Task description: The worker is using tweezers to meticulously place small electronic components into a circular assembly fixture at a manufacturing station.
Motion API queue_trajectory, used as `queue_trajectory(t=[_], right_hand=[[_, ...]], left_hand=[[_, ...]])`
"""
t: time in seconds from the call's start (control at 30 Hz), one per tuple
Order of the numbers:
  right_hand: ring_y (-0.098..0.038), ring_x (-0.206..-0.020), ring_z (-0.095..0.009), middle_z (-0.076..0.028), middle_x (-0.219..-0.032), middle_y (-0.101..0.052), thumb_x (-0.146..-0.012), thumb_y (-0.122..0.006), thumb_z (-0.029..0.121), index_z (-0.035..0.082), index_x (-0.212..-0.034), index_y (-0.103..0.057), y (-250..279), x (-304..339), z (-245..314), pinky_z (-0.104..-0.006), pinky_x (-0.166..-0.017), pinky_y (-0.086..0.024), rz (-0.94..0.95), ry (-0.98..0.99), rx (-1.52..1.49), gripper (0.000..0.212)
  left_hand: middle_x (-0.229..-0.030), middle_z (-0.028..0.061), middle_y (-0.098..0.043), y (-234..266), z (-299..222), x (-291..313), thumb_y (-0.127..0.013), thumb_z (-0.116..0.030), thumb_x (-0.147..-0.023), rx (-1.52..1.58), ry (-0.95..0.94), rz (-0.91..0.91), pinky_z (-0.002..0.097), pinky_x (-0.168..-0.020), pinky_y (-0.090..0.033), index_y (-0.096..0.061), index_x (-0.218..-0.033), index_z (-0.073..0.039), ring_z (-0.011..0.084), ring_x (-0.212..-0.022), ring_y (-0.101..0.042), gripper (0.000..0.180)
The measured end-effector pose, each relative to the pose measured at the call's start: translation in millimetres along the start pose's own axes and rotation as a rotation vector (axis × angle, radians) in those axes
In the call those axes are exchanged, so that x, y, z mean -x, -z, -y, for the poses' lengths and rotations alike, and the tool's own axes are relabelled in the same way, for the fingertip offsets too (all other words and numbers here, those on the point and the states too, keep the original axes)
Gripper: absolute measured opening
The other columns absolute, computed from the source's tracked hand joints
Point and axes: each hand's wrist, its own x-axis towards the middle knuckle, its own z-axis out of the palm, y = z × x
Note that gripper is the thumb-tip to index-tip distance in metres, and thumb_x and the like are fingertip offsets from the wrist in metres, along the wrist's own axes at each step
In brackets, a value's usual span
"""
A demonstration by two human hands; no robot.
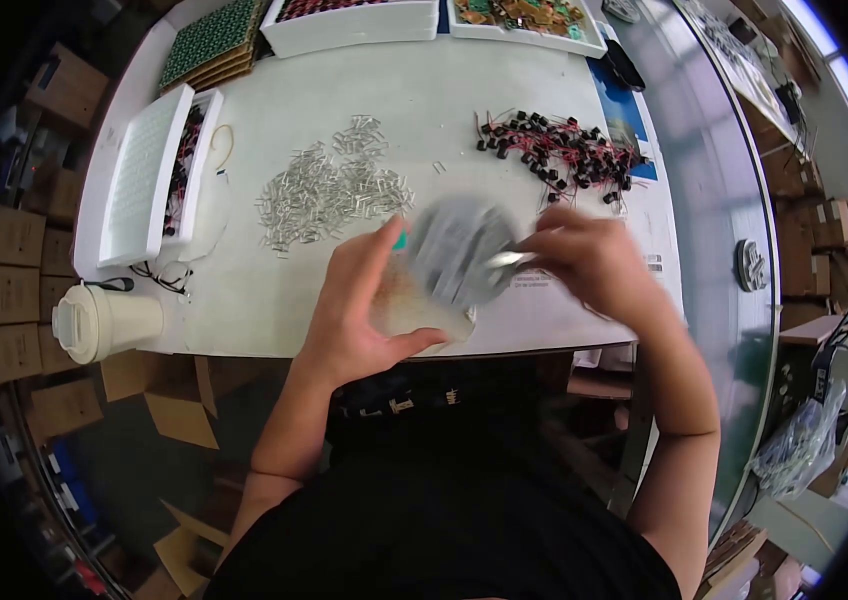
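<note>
A round grey disc (464, 250), smeared by motion, is in front of me at the near part of the table. My left hand (354, 305) is at its left side, with thumb and fingers spread apart and a teal patch at a fingertip. Below the disc, between that thumb and forefinger, lies a brownish translucent surface (399, 300). My right hand (589, 260) is closed at the disc's right edge, pinching a shiny silvery piece (511, 259) whose kind is blurred. Whether the right fingers also grip the disc is hidden.
Small U-shaped metal pins (324, 195) are heaped at mid-left of the white table (424, 110). Black parts with red wires (564, 150) lie to the right. White foam trays (354, 30) stand along the back; a lidded cream container (104, 320) is at the near left corner.
</note>
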Motion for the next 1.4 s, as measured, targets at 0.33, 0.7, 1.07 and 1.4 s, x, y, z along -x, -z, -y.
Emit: queue_trajectory(t=[0.33,0.7,1.07,1.4], right_hand=[[-0.072,-0.091,-0.030,-0.004,-0.109,-0.071,-0.090,-0.079,0.013,0.012,-0.104,-0.077,-24,-139,-44,-0.0442,-0.078,-0.058,0.212,0.194,0.196,0.014],[-0.071,-0.088,-0.025,-0.007,-0.101,-0.071,-0.094,-0.077,0.011,0.005,-0.102,-0.071,-26,-138,-35,-0.0397,-0.081,-0.056,0.286,-0.022,0.110,0.012],[-0.064,-0.079,-0.008,-0.004,-0.085,-0.069,-0.092,-0.078,0.007,-0.002,-0.102,-0.065,-43,-71,25,-0.0280,-0.072,-0.053,0.173,-0.508,-0.441,0.020],[-0.066,-0.073,-0.009,-0.006,-0.082,-0.071,-0.087,-0.084,0.014,-0.002,-0.111,-0.063,-49,-79,18,-0.0272,-0.066,-0.052,0.168,-0.521,-0.359,0.036]], left_hand=[[-0.138,0.0152,-0.063,-4,15,5,-0.101,-0.033,-0.064,-0.017,0.044,0.132,0.0469,-0.107,-0.052,-0.051,-0.156,-0.006,0.0374,-0.124,-0.060,0.108],[-0.135,0.0152,-0.064,-2,22,6,-0.099,-0.029,-0.066,0.064,0.104,0.147,0.0457,-0.104,-0.054,-0.054,-0.152,-0.010,0.0353,-0.124,-0.062,0.100],[-0.135,0.0145,-0.064,-3,20,7,-0.097,-0.028,-0.070,0.082,0.139,0.141,0.0460,-0.105,-0.053,-0.053,-0.152,-0.012,0.0359,-0.125,-0.062,0.095],[-0.135,0.0140,-0.064,-4,18,7,-0.097,-0.028,-0.070,0.070,0.131,0.150,0.0464,-0.104,-0.053,-0.054,-0.150,-0.012,0.0358,-0.126,-0.061,0.092]])
